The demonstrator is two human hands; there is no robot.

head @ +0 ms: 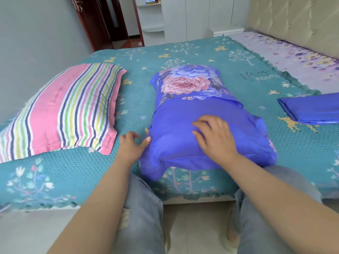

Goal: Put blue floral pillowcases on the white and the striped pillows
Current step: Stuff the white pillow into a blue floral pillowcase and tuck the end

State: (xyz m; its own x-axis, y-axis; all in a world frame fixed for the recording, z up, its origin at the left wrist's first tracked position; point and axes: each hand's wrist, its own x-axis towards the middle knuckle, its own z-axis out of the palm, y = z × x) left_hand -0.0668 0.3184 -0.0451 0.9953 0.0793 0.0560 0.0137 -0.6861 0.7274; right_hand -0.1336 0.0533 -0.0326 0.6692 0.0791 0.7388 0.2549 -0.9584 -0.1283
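Evidently the first pillow [207, 129] has been cased already: it is wrapped in blue floral cloth and is laid lengthwise at the near edge of the bed [55, 180], directly under the right hand [214, 136]. That hand is laid flat on the plain blue end with fingers spread and only loosely bent, gripping nothing; the cloth seems to be pressed down so that it is smoothed over the filling. The left hand [131, 145] is set against the pillow's left edge, fingers relaxed and thumb touching the fabric, probably to steady or tuck that side; whether any cloth is pinched cannot be told from this angle.

The striped pillow [60, 110] is left bare, well to the left of the left hand. A folded blue case [311, 110] is kept far to the right of the right hand, presumably reserved for it.

A teal quilted cover with deer and trees is spread over the bed. Beyond it a lilac floral sheet, a padded headboard, white cupboards and a dark red doorway are seen.
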